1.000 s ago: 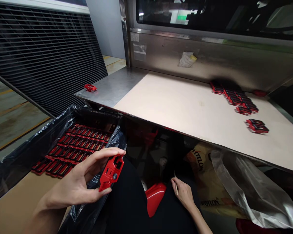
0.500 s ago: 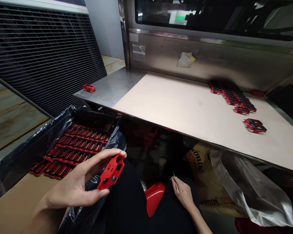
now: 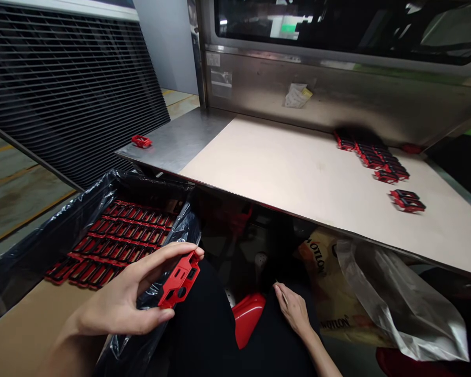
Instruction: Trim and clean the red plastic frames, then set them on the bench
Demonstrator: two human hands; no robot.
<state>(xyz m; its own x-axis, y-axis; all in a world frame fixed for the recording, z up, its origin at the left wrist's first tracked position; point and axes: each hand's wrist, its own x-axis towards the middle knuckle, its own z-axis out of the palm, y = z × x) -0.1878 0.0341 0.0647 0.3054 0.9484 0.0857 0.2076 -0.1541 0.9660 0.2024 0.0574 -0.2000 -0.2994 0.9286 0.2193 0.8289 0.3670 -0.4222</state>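
Observation:
My left hand grips a red moulded plastic part with several rectangular openings, holding it by its edges above a black-lined box. My right hand pinches a thin pale stick between its fingertips. A glossy red curved shell lies against my dark lap, just left of my right hand and apart from it. Inside the box, rows of similar red-and-black parts lie side by side, nearest my left hand.
A pale-topped steel table stands ahead, with grouped red parts at its right and one red part on its steel end. A yellow printed bag and a crumpled silver bag sit below the table edge.
My left hand has turned the red part, tilting it flatter. The whole scene has drifted slightly left in view. My right hand still holds the stick.

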